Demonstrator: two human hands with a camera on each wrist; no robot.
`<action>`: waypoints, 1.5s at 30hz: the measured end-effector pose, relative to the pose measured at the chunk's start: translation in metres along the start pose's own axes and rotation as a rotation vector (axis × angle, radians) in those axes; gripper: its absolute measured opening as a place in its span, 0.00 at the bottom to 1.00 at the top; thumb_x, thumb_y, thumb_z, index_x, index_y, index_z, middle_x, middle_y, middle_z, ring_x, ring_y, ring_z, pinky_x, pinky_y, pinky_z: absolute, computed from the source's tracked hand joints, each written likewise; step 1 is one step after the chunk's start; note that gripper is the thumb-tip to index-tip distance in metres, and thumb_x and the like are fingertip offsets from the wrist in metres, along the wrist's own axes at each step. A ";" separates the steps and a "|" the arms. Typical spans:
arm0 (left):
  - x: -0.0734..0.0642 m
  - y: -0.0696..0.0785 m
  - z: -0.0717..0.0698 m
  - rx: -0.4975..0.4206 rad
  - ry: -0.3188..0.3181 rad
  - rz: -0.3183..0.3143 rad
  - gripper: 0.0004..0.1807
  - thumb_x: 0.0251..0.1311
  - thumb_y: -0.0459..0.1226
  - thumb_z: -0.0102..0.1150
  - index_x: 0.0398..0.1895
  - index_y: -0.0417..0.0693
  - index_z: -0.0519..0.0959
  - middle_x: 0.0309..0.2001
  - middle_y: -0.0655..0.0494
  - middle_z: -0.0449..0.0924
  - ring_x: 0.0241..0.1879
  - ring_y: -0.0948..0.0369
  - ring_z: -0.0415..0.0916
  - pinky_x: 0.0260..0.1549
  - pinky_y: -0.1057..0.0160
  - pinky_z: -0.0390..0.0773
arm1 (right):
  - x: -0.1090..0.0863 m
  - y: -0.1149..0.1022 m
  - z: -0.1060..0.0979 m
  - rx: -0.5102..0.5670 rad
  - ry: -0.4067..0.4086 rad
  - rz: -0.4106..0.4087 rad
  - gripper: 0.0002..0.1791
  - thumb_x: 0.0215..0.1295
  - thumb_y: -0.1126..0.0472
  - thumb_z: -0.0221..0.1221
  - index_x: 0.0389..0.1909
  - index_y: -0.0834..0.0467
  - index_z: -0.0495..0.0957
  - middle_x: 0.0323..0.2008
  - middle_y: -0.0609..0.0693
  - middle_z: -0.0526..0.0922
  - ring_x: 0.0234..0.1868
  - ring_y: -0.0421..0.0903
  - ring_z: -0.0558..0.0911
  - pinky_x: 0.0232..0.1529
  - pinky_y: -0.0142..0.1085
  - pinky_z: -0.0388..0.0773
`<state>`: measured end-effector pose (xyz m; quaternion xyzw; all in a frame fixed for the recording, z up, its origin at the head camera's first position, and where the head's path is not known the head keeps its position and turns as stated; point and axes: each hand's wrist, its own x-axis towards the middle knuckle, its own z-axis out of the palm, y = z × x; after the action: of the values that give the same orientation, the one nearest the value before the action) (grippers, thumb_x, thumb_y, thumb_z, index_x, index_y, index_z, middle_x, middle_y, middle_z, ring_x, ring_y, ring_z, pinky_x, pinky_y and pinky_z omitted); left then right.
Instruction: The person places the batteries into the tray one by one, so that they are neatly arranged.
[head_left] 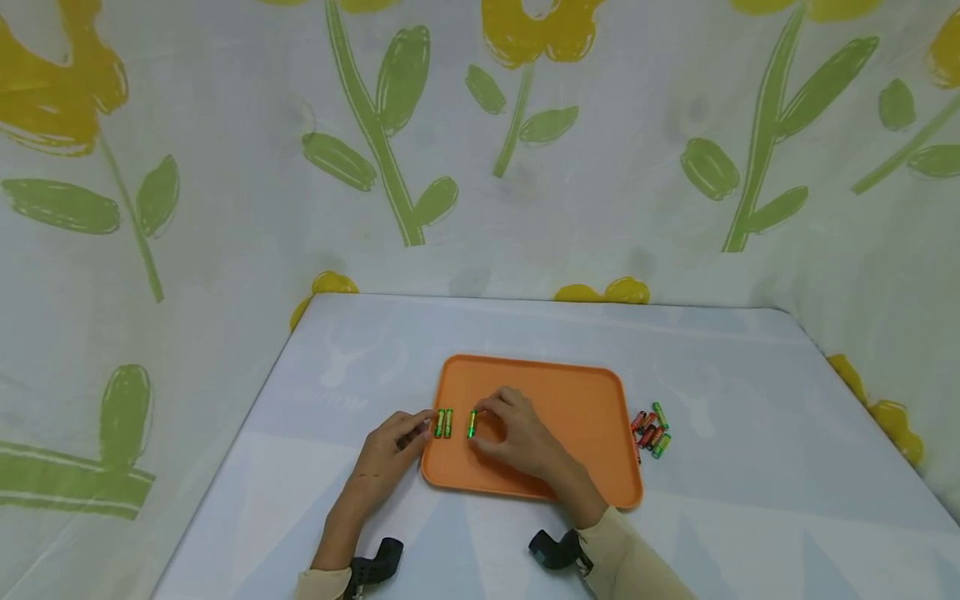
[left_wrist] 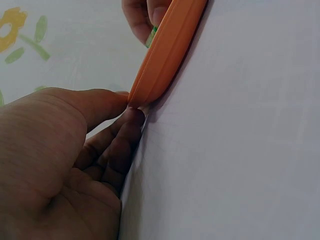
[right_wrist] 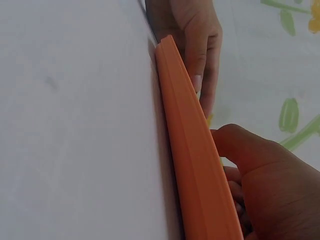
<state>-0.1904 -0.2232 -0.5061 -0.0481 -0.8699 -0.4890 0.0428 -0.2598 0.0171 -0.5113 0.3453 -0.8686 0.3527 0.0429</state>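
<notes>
Two green-and-gold batteries [head_left: 444,423] stand side by side inside the left rim of an orange tray [head_left: 555,400]. My left hand [head_left: 390,454] is at that rim, its fairly straight fingers reaching over the edge beside the pair. In the left wrist view, the left thumb [left_wrist: 107,104] lies right at the tray's edge. A little to the right, my right hand [head_left: 517,433] pinches another green battery [head_left: 472,423] between thumb and index finger, over the tray. The tray wall hides most of that battery in the right wrist view, where the right thumb [right_wrist: 235,140] shows beyond the rim.
A loose pile of red batteries [head_left: 649,432] and green ones lies on the table against the tray's right side. The pale table [head_left: 750,433] extends around the tray. A flower-patterned cloth wall [head_left: 600,208] rises behind it.
</notes>
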 end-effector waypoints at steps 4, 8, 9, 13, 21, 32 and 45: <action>-0.001 0.001 -0.001 0.004 0.004 0.000 0.20 0.69 0.36 0.61 0.64 0.51 0.79 0.40 0.60 0.76 0.37 0.62 0.70 0.37 0.66 0.73 | 0.005 -0.002 0.004 0.000 -0.005 0.001 0.20 0.58 0.51 0.73 0.49 0.53 0.82 0.44 0.46 0.72 0.49 0.44 0.69 0.50 0.44 0.70; -0.002 0.002 -0.001 0.003 0.008 -0.003 0.20 0.69 0.36 0.61 0.64 0.51 0.79 0.40 0.61 0.76 0.37 0.62 0.71 0.36 0.66 0.73 | 0.008 -0.004 0.006 0.001 -0.026 0.016 0.21 0.59 0.50 0.72 0.50 0.54 0.82 0.44 0.45 0.71 0.49 0.44 0.68 0.49 0.44 0.69; -0.002 0.002 0.000 0.002 0.008 -0.002 0.20 0.69 0.36 0.61 0.64 0.51 0.79 0.40 0.61 0.76 0.37 0.62 0.71 0.36 0.66 0.73 | 0.009 -0.005 0.006 0.004 -0.028 0.019 0.21 0.59 0.50 0.72 0.50 0.54 0.81 0.44 0.45 0.70 0.48 0.44 0.68 0.49 0.44 0.69; -0.002 0.002 0.001 -0.004 0.010 -0.002 0.20 0.70 0.37 0.61 0.64 0.51 0.79 0.40 0.61 0.76 0.37 0.63 0.71 0.36 0.66 0.73 | 0.011 -0.006 0.008 -0.008 -0.040 0.028 0.22 0.59 0.50 0.72 0.50 0.55 0.81 0.44 0.45 0.71 0.49 0.45 0.69 0.50 0.45 0.69; -0.001 0.000 0.003 -0.004 0.001 -0.014 0.20 0.69 0.36 0.61 0.64 0.51 0.79 0.40 0.61 0.76 0.37 0.62 0.71 0.37 0.66 0.74 | 0.014 -0.007 0.011 -0.027 -0.050 0.011 0.22 0.59 0.51 0.72 0.51 0.56 0.81 0.44 0.45 0.71 0.48 0.45 0.69 0.51 0.44 0.68; -0.001 0.000 0.000 -0.005 0.004 0.002 0.20 0.70 0.37 0.60 0.64 0.52 0.79 0.40 0.61 0.76 0.38 0.63 0.71 0.38 0.65 0.74 | 0.016 -0.011 0.009 0.000 -0.048 0.028 0.22 0.58 0.55 0.73 0.52 0.58 0.81 0.44 0.47 0.71 0.48 0.46 0.69 0.49 0.45 0.68; -0.001 -0.002 0.002 0.028 0.027 0.031 0.20 0.69 0.37 0.61 0.63 0.52 0.80 0.41 0.62 0.77 0.38 0.63 0.72 0.37 0.66 0.74 | -0.006 -0.007 -0.009 -0.054 0.029 0.002 0.21 0.58 0.53 0.72 0.49 0.58 0.82 0.44 0.47 0.72 0.48 0.46 0.70 0.50 0.46 0.68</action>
<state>-0.1893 -0.2227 -0.5084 -0.0546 -0.8751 -0.4767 0.0627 -0.2524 0.0225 -0.5024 0.3379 -0.8775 0.3342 0.0645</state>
